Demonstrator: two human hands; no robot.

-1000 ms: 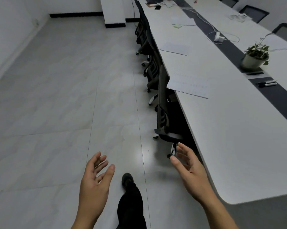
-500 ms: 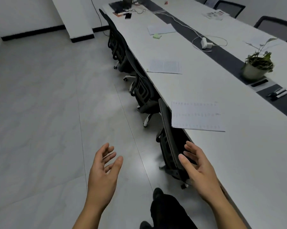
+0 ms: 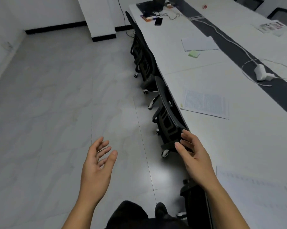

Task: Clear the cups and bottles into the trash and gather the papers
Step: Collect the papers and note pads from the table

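Observation:
Both of my hands are empty. My left hand (image 3: 96,164) hangs over the floor with relaxed fingers. My right hand (image 3: 194,156) is held out with straight fingers beside the edge of the long white table (image 3: 238,146). A printed sheet of paper (image 3: 205,104) lies on the table ahead of that hand. Another paper (image 3: 255,192) lies at the near right, next to my right forearm. A third paper (image 3: 199,44) sits farther along, with a green sticky pad (image 3: 194,54) beside it. No cups or bottles are in view.
Black office chairs (image 3: 168,116) are tucked in along the table's left edge. A white charger with its cable (image 3: 261,74) lies on the dark centre strip. A phone (image 3: 158,21) and a laptop (image 3: 158,2) sit at the far end. Grey tiled floor (image 3: 56,113) spreads left.
I have walked forward along the table. The near paper has slid to my lower right, and the far end with the laptop is closer. Both hands stay open and empty.

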